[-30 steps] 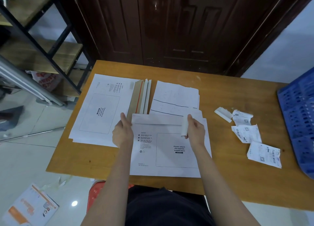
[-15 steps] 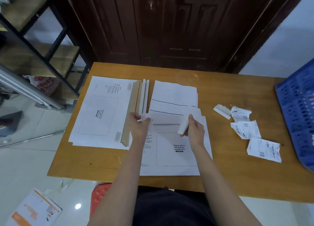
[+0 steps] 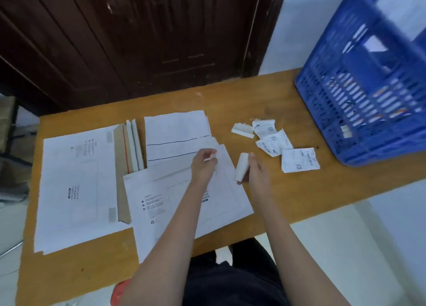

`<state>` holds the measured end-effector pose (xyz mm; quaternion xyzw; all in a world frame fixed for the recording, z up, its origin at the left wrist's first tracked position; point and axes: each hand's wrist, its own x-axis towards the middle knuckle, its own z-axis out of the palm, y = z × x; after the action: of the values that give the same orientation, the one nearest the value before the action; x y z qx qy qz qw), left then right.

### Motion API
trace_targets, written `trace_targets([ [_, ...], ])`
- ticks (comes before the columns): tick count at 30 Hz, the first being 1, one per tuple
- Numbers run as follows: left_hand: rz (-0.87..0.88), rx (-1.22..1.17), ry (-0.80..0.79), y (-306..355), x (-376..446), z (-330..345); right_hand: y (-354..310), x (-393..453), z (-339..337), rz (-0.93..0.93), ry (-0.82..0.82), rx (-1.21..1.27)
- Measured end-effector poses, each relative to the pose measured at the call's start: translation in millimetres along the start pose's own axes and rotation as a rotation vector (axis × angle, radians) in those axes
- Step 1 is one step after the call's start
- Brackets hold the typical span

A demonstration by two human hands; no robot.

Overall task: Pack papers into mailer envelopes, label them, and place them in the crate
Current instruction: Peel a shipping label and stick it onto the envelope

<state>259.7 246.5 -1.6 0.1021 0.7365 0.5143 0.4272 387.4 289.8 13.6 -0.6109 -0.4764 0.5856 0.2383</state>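
Two hands worked over the mailer envelope (image 3: pixel 184 204) at frame centre, in the single head view. It lay flat on the wooden table (image 3: pixel 288 202), printed face up, flap end toward the top of the frame, its upper corner overlapping the stack of lined papers (image 3: pixel 175 133) just above. The left hand (image 3: pixel 204 165) had its fingers curled, pinching what looked like a thin white strip at the mailer's upper right edge; blur kept me from telling it apart from the flap. The right hand (image 3: pixel 255 174), just right of the mailer, gripped a small white roll (image 3: pixel 242 167) between thumb and fingers. A stack of unused mailers (image 3: pixel 73 186) sat at left, some with brown flaps open. Loose shipping labels (image 3: pixel 299 159) lay right of centre, near but apart from the hands. The blue crate (image 3: pixel 368 86) stood at upper right, on the table's far corner, with flat pieces seemingly already inside. Judged step: sealing, with the liner peeled from the flap. Next move would call for dropping the scraps, then taking a label and pressing it into the printed box on the mailer face.
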Motion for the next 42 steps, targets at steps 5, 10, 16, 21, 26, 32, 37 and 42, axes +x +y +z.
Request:
trace_targets([
  [5,-0.015,-0.012,-0.4,19.8,-12.0,52.3,6.2,-0.9,-49.7,0.005,0.13,-0.03],
  [10,0.043,-0.083,-0.396,17.2,-22.3,66.8,8.3,0.6,-70.5,0.027,0.165,-0.005],
  [16,0.145,0.045,-0.339,21.7,-33.0,46.8,-1.0,4.3,-45.1,0.096,0.013,-0.002],
  [21,0.197,0.143,-0.41,12.1,-31.8,20.8,-11.4,4.0,-11.2,0.224,-0.154,-0.048],
  [26,0.185,0.264,-0.342,-7.2,-27.8,-14.5,-24.1,-7.0,15.9,0.42,-0.277,0.07],
  [32,0.048,-0.106,-0.217,-20.8,-34.7,-42.8,-29.5,-9.6,35.9,0.384,-0.41,0.018],
  [37,-0.013,-0.19,-0.063,-31.3,-27.6,-59.3,-17.0,-18.9,48.7,0.302,-0.471,-0.197],
  [42,-0.035,-0.148,0.047,-43.3,-27.3,-59.2,6.3,-19.3,49.3,0.187,-0.312,-0.339],
])
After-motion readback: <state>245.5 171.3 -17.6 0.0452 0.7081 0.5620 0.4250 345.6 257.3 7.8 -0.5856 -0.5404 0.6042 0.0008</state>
